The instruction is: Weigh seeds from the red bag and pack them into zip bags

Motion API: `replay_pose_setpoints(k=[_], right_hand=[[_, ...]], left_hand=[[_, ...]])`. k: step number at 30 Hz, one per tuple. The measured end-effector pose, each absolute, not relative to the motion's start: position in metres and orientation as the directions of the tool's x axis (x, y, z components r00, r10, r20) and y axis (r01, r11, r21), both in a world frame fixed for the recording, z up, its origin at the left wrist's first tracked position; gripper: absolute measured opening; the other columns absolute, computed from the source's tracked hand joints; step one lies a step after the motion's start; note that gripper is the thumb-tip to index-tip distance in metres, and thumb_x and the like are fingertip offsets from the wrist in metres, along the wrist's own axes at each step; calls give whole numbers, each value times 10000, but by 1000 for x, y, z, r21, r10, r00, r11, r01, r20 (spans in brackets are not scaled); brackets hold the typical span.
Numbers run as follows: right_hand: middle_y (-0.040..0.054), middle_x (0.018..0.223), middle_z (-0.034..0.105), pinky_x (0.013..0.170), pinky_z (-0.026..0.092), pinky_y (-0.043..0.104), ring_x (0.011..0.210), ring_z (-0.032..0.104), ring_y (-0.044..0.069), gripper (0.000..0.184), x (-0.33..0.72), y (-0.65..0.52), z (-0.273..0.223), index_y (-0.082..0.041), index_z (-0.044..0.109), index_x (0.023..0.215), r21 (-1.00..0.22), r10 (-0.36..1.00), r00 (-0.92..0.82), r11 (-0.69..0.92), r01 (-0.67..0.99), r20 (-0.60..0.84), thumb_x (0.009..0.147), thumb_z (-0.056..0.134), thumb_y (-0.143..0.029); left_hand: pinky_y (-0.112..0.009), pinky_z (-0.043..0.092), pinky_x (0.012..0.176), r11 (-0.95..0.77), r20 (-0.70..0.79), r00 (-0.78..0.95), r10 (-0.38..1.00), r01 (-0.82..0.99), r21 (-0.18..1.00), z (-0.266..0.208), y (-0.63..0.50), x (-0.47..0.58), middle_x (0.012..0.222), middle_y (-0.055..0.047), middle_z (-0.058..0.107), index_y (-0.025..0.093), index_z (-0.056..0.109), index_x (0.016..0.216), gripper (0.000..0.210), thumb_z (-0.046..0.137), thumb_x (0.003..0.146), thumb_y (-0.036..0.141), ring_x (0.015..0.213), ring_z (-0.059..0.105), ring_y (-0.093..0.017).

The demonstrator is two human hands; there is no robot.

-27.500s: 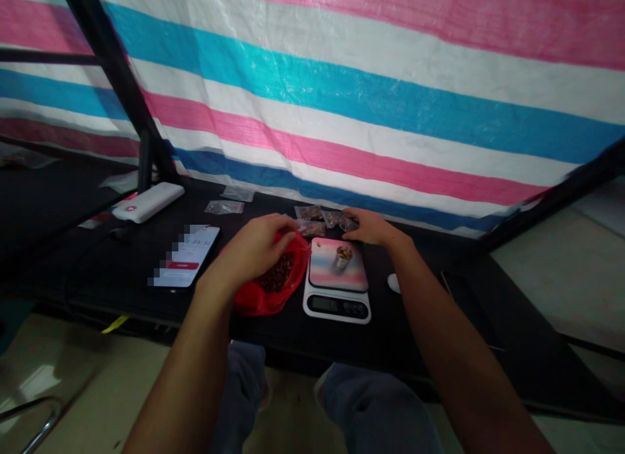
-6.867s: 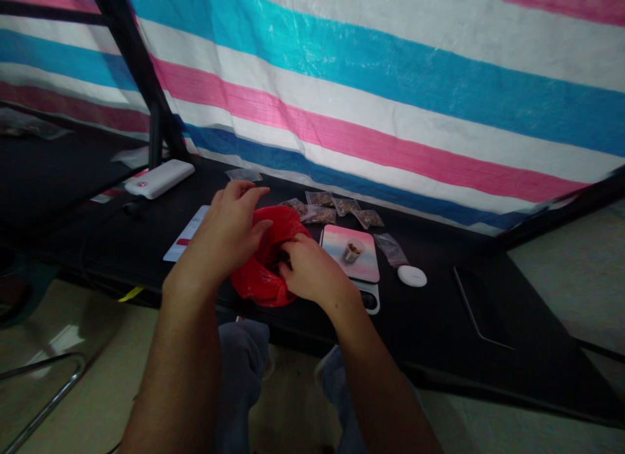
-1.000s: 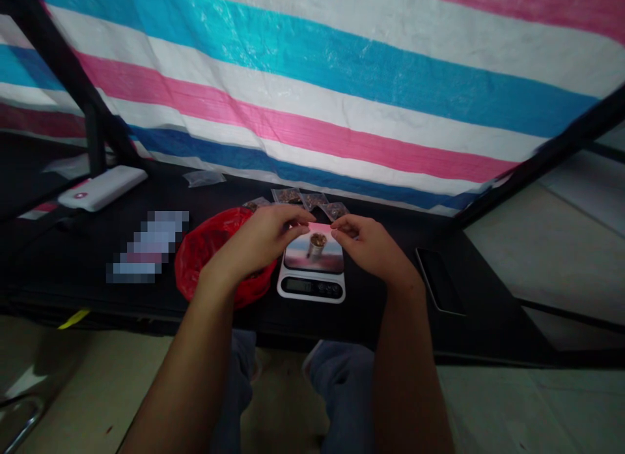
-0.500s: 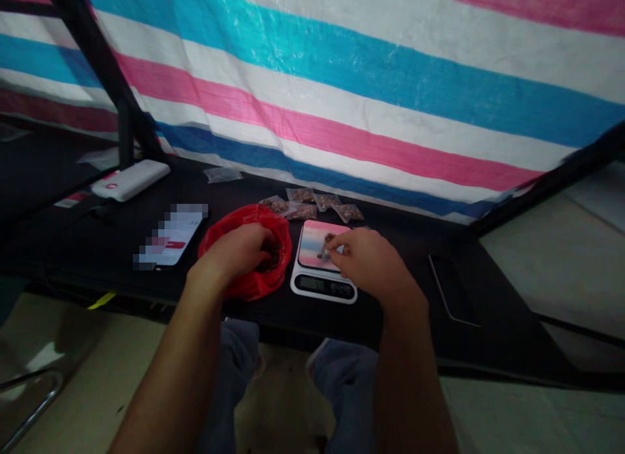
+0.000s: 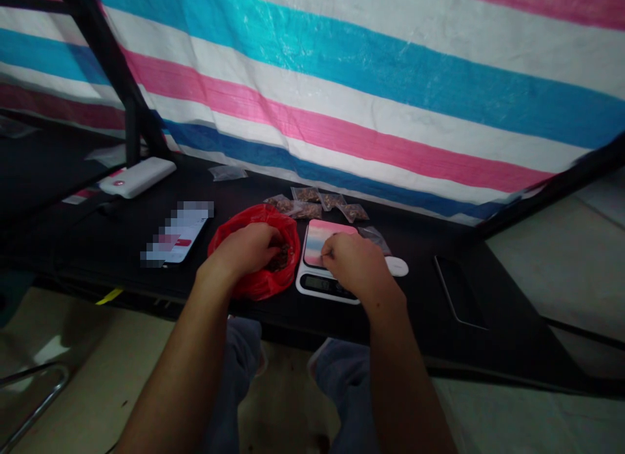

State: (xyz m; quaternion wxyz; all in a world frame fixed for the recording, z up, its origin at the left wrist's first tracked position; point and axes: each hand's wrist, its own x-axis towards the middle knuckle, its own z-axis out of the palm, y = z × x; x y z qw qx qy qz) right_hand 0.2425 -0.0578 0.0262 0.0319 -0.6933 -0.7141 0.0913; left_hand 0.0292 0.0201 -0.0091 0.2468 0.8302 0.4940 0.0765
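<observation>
A red plastic bag (image 5: 254, 286) stands with its mouth open, small brown pieces (image 5: 279, 260) inside. My left hand (image 5: 254, 245) reaches into it, fingers curled down at the pieces; whatever they hold is hidden. Right of the bag lies a white kitchen scale (image 5: 312, 294) with a pink, white and blue plate (image 5: 316, 234). Over that plate, my right hand (image 5: 354, 262) has thumb and fingers pinched together. Those fingers cover whatever lies under them, and I cannot make out what they hold. The scale's display is too dim to read.
Several small clear bags of brown pieces (image 5: 308, 211) lie behind the scale. To its right are a flat clear bag (image 5: 375, 238), a white oval object (image 5: 398, 266) and a dark phone (image 5: 458, 291). A lit phone (image 5: 188, 229) and a white power bank (image 5: 139, 178) lie left.
My right hand has moved left and down over the scale plate, hiding the brown pieces seen there. The flat bag and white oval object are now uncovered. My left hand stays in the red bag.
</observation>
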Motion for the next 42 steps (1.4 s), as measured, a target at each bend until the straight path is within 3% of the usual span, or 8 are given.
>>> replay_pose_setpoints(k=[9, 18, 23, 27, 31, 34, 38, 42], right_hand=[[64, 794, 778, 592, 388, 270, 677, 674, 197, 225, 286, -66, 48, -213, 826, 987, -470, 993, 90, -42, 881, 81, 935, 620, -286], [64, 780, 782, 584, 401, 269, 640, 657, 179, 255, 290, -56, 31, -190, 840, 970, -552, 997, 23, 23, 834, 77, 930, 598, -261], [62, 835, 802, 616, 433, 271, 715, 697, 193, 265, 293, -58, 32, -187, 846, 940, -590, 995, -14, 71, 804, 101, 938, 595, -273], [61, 846, 800, 644, 483, 282, 748, 729, 213, 287, 317, -56, 26, -164, 829, 1052, -682, 980, 144, -11, 731, 138, 952, 590, -287], [125, 1081, 805, 837, 537, 317, 970, 757, 255, 324, 345, -48, 8, -131, 786, 1195, -571, 914, 373, -225, 789, 156, 937, 624, -239], [190, 1243, 760, 951, 529, 373, 1143, 725, 321, 432, 356, -43, -8, -105, 735, 1289, -455, 924, 378, -315, 833, 53, 905, 697, -298], [174, 1276, 748, 958, 530, 417, 1169, 712, 352, 473, 358, -42, -18, -166, 725, 1289, -407, 934, 353, -340, 847, -47, 882, 721, -407], [161, 1315, 735, 975, 527, 412, 1175, 708, 338, 542, 360, -43, -21, -168, 680, 1351, -391, 917, 394, -388, 835, -68, 849, 754, -357]], left_hand=[[-279, 538, 921, -452, -136, 553, 822, 779, 435, -6, 16, 40, 1097, -56, 818, 267, 816, 1076, 295, 640, 848, 204, 1002, 748, -225], [-324, 521, 834, -474, -107, 552, 827, 786, 396, -15, 20, 45, 1107, -74, 798, 236, 783, 1006, 246, 589, 866, 181, 969, 737, -242], [-341, 518, 906, -532, -73, 602, 796, 751, 391, -16, 21, 45, 1151, -90, 781, 237, 788, 1060, 288, 581, 868, 178, 1023, 727, -254], [-333, 527, 832, -501, -75, 569, 819, 773, 389, -16, 20, 45, 1090, -94, 779, 212, 769, 984, 222, 592, 854, 181, 953, 726, -249], [-328, 542, 847, -481, -69, 548, 834, 782, 397, -17, 22, 45, 1129, -101, 774, 205, 760, 1012, 239, 576, 861, 181, 989, 724, -248], [-376, 532, 1002, -497, -35, 544, 839, 790, 358, -21, 25, 43, 1212, -126, 752, 194, 765, 1125, 311, 545, 913, 248, 1103, 705, -273], [-430, 462, 1157, -535, -34, 570, 821, 789, 303, -25, 28, 43, 1342, -147, 699, 169, 725, 1303, 457, 498, 922, 280, 1274, 631, -304], [-481, 449, 1181, -514, -101, 558, 824, 810, 284, -24, 25, 43, 1459, -189, 623, 115, 613, 1465, 640, 547, 863, 323, 1357, 564, -358]])
